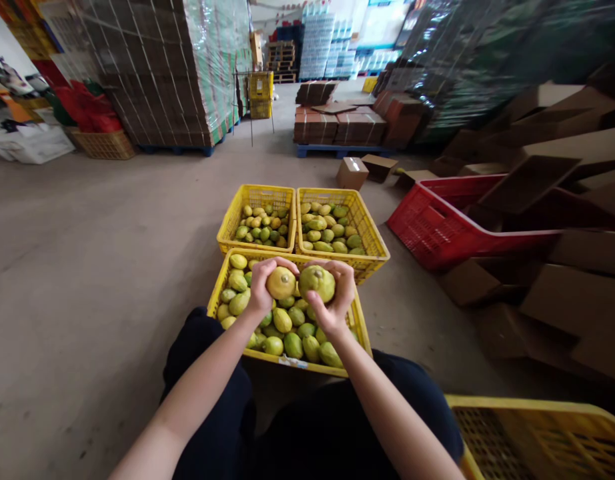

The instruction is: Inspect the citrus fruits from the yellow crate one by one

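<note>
My left hand [262, 285] is closed around a yellow lemon [281, 283], its stem end facing me. Beside it, my right hand [341, 293] grips a larger yellow-green lemon [318, 283], with the thumb across its lower side. Both fruits are held up side by side above the near yellow crate [360, 327]. That crate is filled with green and yellow lemons [282, 321], partly hidden under my hands and forearms.
Behind stand a left yellow crate [231, 212] and a right yellow crate [370, 230], both holding similar fruit. A red crate [422, 223] and cardboard boxes [582, 287] lie to the right. Another yellow crate [527, 403] sits at lower right. Wrapped pallet stacks [152, 73] stand farther back.
</note>
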Demonstrator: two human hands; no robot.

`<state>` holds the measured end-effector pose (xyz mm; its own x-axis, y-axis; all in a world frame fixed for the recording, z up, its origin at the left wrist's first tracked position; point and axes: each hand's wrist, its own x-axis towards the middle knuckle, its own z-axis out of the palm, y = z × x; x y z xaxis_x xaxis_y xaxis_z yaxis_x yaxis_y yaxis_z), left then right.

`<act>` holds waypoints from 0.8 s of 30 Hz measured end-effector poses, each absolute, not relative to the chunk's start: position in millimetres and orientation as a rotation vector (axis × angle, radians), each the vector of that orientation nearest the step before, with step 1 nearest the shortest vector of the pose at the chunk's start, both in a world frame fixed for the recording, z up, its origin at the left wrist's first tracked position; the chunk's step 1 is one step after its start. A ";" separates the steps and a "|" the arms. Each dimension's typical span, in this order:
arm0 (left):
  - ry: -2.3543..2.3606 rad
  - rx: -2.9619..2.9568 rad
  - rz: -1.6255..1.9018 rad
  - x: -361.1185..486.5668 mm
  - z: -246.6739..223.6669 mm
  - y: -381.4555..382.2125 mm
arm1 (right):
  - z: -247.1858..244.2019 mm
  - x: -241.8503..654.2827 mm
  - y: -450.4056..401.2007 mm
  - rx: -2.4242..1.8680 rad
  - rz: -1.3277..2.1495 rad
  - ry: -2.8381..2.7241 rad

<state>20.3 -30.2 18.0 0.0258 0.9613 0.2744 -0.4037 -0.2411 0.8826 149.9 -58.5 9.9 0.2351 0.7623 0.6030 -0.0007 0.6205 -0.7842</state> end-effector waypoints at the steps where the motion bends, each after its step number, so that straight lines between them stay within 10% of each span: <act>1: 0.690 1.134 1.499 19.0 18.4 -30.9 | 9.5 149.3 -59.6 -0.751 0.581 -1.249; 24: 0.791 0.845 1.332 29.8 19.2 -24.5 | -6.9 139.1 -61.9 -0.970 0.615 -0.918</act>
